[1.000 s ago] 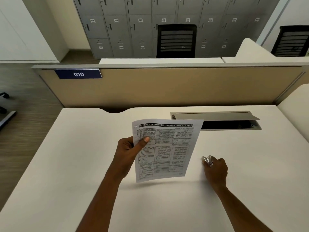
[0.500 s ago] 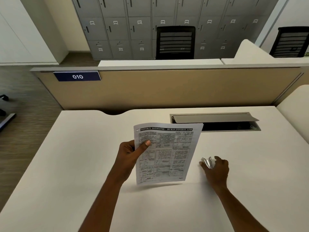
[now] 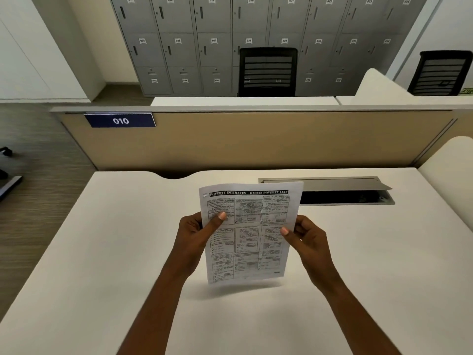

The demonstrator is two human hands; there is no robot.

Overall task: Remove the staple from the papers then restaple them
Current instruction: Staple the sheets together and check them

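We hold the papers (image 3: 249, 234) over the desk (image 3: 128, 239), left hand (image 3: 194, 234) pinching their 9 o'clock edge, right hand (image 3: 307, 237) the 3 o'clock edge. The staple (image 3: 204, 194) seems at 11 o'clock, apparently still in; next, one hand must let go to pry it out

The left forearm (image 3: 163, 303) and right forearm (image 3: 345, 303) are slim and bare to the near edge. The left grip (image 3: 194, 234) and right grip (image 3: 307, 237) are ungloved hands with short, trimmed thumbnails.

Printed papers (image 3: 249, 234) held upright above the desk.
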